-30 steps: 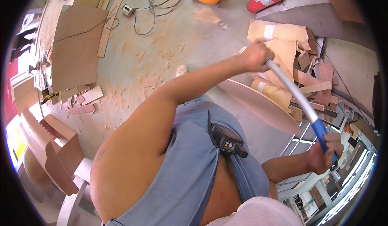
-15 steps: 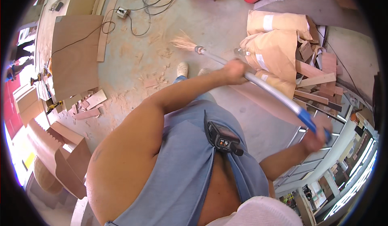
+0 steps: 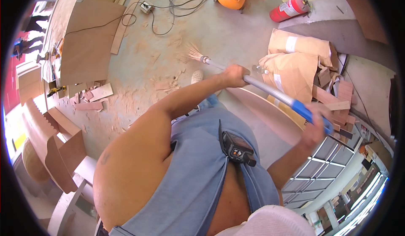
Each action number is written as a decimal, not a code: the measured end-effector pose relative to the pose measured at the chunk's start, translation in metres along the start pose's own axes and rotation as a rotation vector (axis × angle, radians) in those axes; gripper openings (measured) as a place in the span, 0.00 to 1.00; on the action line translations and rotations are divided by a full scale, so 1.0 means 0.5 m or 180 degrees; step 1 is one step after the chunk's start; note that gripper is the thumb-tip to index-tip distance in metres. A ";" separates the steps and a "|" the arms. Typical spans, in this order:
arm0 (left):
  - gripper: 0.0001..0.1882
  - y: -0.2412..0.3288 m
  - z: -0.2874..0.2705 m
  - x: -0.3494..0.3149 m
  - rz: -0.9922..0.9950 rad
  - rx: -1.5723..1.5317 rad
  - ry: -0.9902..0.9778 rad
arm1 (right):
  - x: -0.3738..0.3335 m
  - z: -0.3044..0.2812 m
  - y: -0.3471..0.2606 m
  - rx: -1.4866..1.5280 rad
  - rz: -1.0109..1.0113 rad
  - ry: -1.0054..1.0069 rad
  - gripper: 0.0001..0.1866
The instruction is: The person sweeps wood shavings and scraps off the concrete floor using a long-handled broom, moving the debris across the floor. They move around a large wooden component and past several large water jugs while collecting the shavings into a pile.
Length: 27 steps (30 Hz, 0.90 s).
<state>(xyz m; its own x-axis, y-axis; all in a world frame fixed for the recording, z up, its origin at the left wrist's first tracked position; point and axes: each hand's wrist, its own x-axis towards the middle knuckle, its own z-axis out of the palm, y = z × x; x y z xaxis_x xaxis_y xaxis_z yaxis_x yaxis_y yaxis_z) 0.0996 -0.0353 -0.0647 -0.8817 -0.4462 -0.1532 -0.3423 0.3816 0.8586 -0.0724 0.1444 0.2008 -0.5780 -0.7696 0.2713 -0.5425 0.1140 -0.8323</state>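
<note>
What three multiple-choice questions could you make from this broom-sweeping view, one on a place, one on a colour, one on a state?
1. Where do the broom's bristles lie?
A. on the dusty floor near wood scraps
B. on the brown sacks
C. against the fire extinguisher

2. What colour is the grip at the handle's upper end?
A. red
B. blue
C. green

3. How is the broom held?
A. left hand only
B. right hand only
C. both hands

Answers: 1 A, the bristles rest on the floor by the shavings. 2 B, the sleeve under the right hand is blue. 3 C, the left hand grips mid-handle too.
</note>
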 end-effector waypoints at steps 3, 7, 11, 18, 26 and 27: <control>0.10 0.079 -0.040 0.016 0.0577 -0.0105 0.0525 | 0.038 -0.087 -0.063 0.0896 -0.0568 0.0428 0.06; 0.08 0.111 -0.180 0.162 0.0897 0.0157 0.1277 | 0.119 -0.074 -0.152 0.1388 -0.1346 0.0250 0.08; 0.10 -0.044 -0.307 0.271 0.0889 0.0232 0.2267 | 0.202 0.202 -0.134 0.0085 -0.1478 -0.0335 0.10; 0.12 -0.091 -0.231 0.121 0.0525 0.0524 0.1821 | 0.224 0.170 -0.115 -0.0107 -0.1315 -0.0764 0.05; 0.14 0.057 -0.282 0.165 0.1140 -0.0181 0.1917 | 0.211 0.077 -0.220 -0.0887 -0.2133 0.0277 0.09; 0.14 0.010 -0.280 0.166 0.0955 -0.0210 0.2018 | 0.206 0.140 -0.188 -0.0403 -0.2115 -0.0113 0.08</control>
<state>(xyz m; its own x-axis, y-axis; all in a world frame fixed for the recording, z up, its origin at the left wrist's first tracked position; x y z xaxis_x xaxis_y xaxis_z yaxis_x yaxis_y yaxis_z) 0.0702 -0.1836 -0.0046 -0.5689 -0.7228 0.3924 -0.0758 0.5212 0.8500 -0.0384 0.0103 0.2729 -0.0780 -0.7216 0.6880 -0.8441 -0.3194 -0.4307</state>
